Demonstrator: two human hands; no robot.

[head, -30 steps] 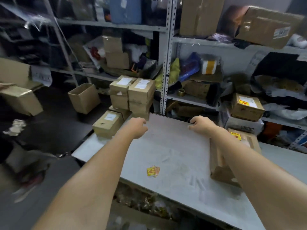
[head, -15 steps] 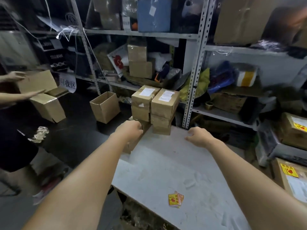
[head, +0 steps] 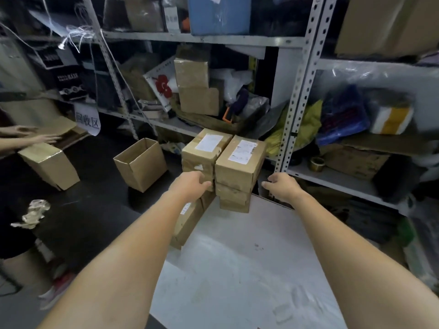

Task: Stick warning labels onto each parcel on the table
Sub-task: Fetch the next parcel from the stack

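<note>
Both hands are further fwd than 0.5 s ago and now at the parcels. View has swung left, so the yellow warning labels are out of frame.

Parcels: two stacks side by side, touching, at the table's (head: 237, 269) far-left corner. Left stack (head: 202, 153) and right stack (head: 240, 167) each carry a white shipping slip (head: 242, 150) on the top box. One more parcel (head: 187, 222) lies along the left edge, partly under your left forearm.

Left hand (head: 190, 186): fingers curled against the front of the left stack, near the seam between the stacks. Can't tell if that's a real grip or just contact. Right hand (head: 282, 186): fingers apart, loosely bent, holding nothing, just beside the right stack's right face. Contact unclear.

Handling, my read: taped cardboard, stiff, prob light to medium. Tape bands look slick, so grip bare cardboard. Stacks are several boxes high and near the edge, so a push up high could tip them off. Clamp opposite side faces low down, or lift top boxes off one at a time. Put the label on bare cardboard next to the slip, not over it.
</note>
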